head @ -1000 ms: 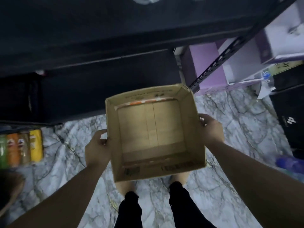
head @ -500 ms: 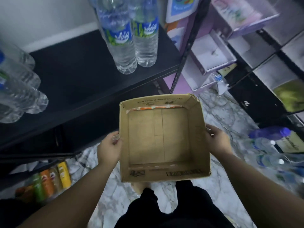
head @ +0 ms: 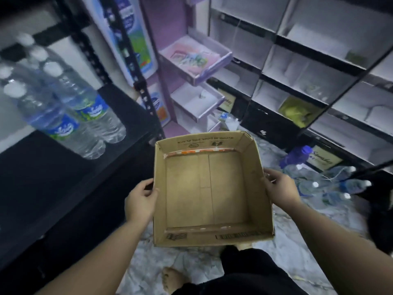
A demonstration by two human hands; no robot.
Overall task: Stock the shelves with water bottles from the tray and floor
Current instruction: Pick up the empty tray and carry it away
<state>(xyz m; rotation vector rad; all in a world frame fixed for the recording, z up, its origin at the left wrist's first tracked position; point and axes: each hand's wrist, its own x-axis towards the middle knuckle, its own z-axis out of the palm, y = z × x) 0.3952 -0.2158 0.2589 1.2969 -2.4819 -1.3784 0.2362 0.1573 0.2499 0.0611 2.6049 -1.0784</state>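
Head view: open-topped brown cardboard tray (head: 207,188), held level above the marbled floor (head: 191,265), mouth upward, with nothing inside. Left hand (head: 140,201) grasps its left wall, right hand (head: 280,188) its right wall. Clear plastic water bottles with blue labels (head: 70,116) stand upright on the black metal shelf (head: 53,177) at far left; more bottles (head: 327,186) lie tumbled on the floor at right, near a purple bottle (head: 296,156).
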